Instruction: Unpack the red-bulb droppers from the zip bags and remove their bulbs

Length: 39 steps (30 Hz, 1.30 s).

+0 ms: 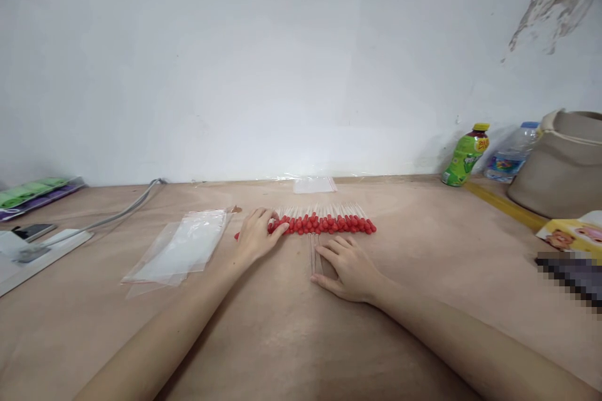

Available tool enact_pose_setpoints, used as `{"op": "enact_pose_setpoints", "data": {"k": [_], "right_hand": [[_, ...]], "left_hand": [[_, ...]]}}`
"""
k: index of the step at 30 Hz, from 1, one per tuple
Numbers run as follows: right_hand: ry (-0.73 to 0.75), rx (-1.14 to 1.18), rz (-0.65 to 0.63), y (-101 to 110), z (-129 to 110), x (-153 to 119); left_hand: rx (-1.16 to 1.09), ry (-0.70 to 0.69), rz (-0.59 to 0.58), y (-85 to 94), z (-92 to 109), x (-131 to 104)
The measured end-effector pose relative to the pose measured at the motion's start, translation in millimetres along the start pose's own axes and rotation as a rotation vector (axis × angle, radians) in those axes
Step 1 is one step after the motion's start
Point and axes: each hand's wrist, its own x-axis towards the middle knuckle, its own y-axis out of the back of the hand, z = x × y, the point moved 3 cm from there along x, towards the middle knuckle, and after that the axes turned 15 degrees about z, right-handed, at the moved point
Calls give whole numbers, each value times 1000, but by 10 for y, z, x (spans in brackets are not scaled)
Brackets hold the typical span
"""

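A row of droppers (324,223) with red bulbs and thin clear stems lies across the table, stems pointing towards the wall. My left hand (256,235) rests at the row's left end, its thumb and fingers apart around several red bulbs. One red bulb (237,236) shows at the left side of that hand. A few thin clear stems (313,255) lie below the row, pointing towards me. Beside them my right hand (348,268) lies low on the table, thumb and index finger apart, fingertips touching or very near the stems.
Clear zip bags (188,247) lie at left, and another small bag (314,185) by the wall. A power strip (70,243) with a grey cable (126,210) is far left. A green bottle (465,156), a water bottle (512,151) and a beige bucket (559,163) stand at right.
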Motion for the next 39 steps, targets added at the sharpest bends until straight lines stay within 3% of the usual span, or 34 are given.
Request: {"op": "enact_pose_setpoints", "data": {"k": [6,13,15,18,23,33,39], "right_hand": [[-38,36,39,27,9,-24],[-57,134,206,100,124,-161],[-84,129,290,138,180,-204],[-102,98,377,188,227,-223],[67,91,304,178,174,-173],[193,160,246,77,100,-167],[231,167,288,86,85,-179]], "left_hand": [[-9,50,62,-176,-35,8],[-208,215,251,40,53,-186],[-358,202,216,103,98,-319],[-547,131,45,167,185,-502],[-663,72,-162,232,299,-587],[-678,-77,-196,236,377,-572],[-482,-225,-136,188,511,-563]]}}
